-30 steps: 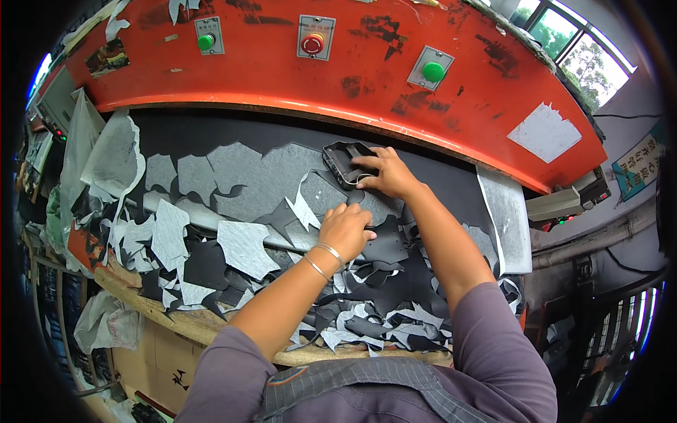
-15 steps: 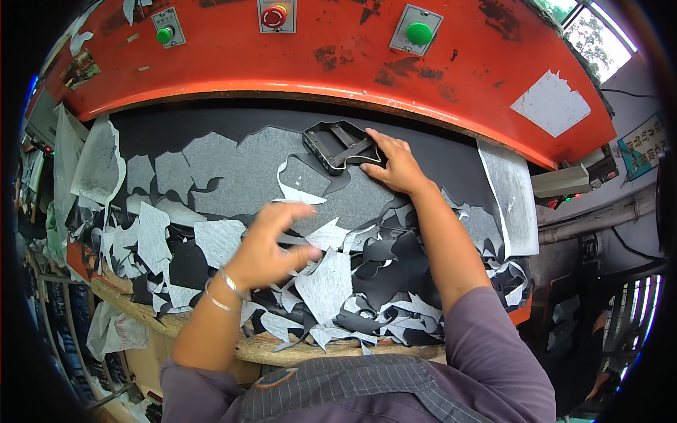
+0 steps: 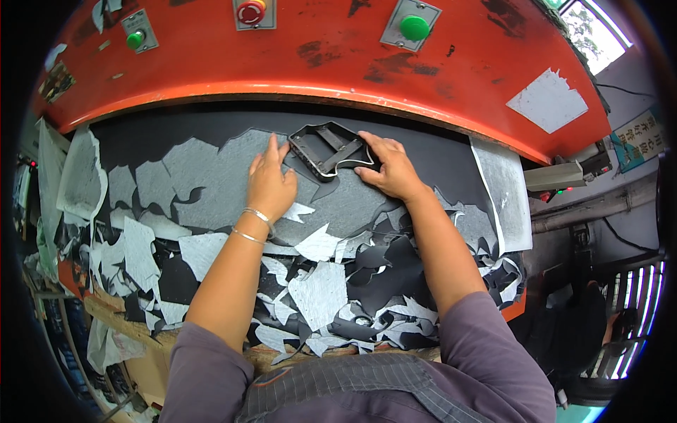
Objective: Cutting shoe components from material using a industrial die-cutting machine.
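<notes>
A black metal cutting die with an open frame lies on a grey felt-like sheet under the red press head. My left hand lies flat on the sheet, fingertips touching the die's left edge. My right hand grips the die's right side, fingers curled on its rim. Both forearms reach up from the lower edge; two thin bangles circle my left wrist.
Grey and black offcut scraps pile across the near part of the bed. Green buttons and a red button sit on the press head. A white strip hangs at the right; torn sheets lie left.
My left hand, which was over the scrap pile, has moved up onto the sheet beside the die. The right hand stays on the die; the view has moved closer.
</notes>
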A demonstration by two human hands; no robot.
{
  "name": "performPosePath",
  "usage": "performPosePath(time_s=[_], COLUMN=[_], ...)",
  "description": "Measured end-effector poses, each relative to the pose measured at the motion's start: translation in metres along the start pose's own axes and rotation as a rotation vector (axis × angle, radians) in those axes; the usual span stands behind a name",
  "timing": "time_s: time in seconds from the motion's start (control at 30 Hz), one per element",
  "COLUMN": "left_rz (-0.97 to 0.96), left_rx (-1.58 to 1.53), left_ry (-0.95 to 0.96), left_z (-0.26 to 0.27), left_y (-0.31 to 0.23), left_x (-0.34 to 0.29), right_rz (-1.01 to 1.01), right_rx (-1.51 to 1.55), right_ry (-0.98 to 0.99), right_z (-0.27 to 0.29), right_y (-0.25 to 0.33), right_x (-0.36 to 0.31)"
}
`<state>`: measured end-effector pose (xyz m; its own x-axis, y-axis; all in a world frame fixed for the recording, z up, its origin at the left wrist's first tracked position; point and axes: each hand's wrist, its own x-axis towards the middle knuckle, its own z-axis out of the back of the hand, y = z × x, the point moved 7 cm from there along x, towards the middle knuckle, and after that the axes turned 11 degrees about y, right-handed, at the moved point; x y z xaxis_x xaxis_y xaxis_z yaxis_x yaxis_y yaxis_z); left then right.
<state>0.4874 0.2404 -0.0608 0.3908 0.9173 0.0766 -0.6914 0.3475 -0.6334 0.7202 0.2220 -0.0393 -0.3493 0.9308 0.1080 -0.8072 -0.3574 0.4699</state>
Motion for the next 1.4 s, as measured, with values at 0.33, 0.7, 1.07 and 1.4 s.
performPosePath(time_s=[0.33, 0.7, 1.07, 1.4], left_rz=[0.019, 0.011, -0.237, -0.016], left_rx=[-0.135, -0.383, -0.149, 0.115], left_ry=[-0.067, -0.798, -0.507, 0.205], left_z=[0.015, 0.264, 0.259, -0.003], left_y=[0.011, 0.135, 0.048, -0.075], left_x=[-0.005, -0.109, -0.181, -0.212], right_rz=[-0.111, -0.199, -0.161, -0.047], right_rx=[-0.117, 0.177, 0.164, -0.150], right_ry=[0.019, -0.529, -0.438, 0.195], right_z=[-0.001, 0.088, 0.069, -0.093], right_y=[0.018, 0.134, 0.206, 0.282], right_x=[-0.005, -0.125, -0.150, -0.278])
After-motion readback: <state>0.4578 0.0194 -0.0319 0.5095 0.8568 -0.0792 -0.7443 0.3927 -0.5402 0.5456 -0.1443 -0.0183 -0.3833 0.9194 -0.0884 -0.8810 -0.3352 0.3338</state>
